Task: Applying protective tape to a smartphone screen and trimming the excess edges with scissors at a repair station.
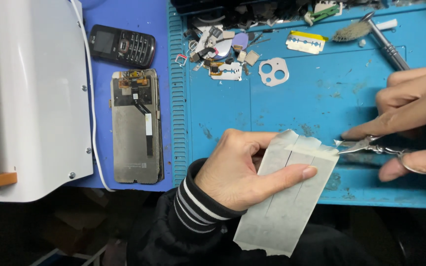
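My left hand (237, 170) grips a pale, translucent rectangular sheet (284, 202) with lengthwise cut lines, thumb pressed across its face, above the near edge of the blue work mat (297, 103). My right hand (412, 116) holds small metal scissors (371, 146), fingers through the loops. The scissor tips touch the sheet's upper right corner, where a narrow strip is partly cut.
A phone screen assembly (135, 128) lies face down left of the mat, with a black keypad phone (123, 45) above it. A white machine (30, 98) fills the left. Small phone parts (223, 49), a razor blade (305, 42), a brush (353, 30) and a metal tool (388, 44) lie at the mat's far edge.
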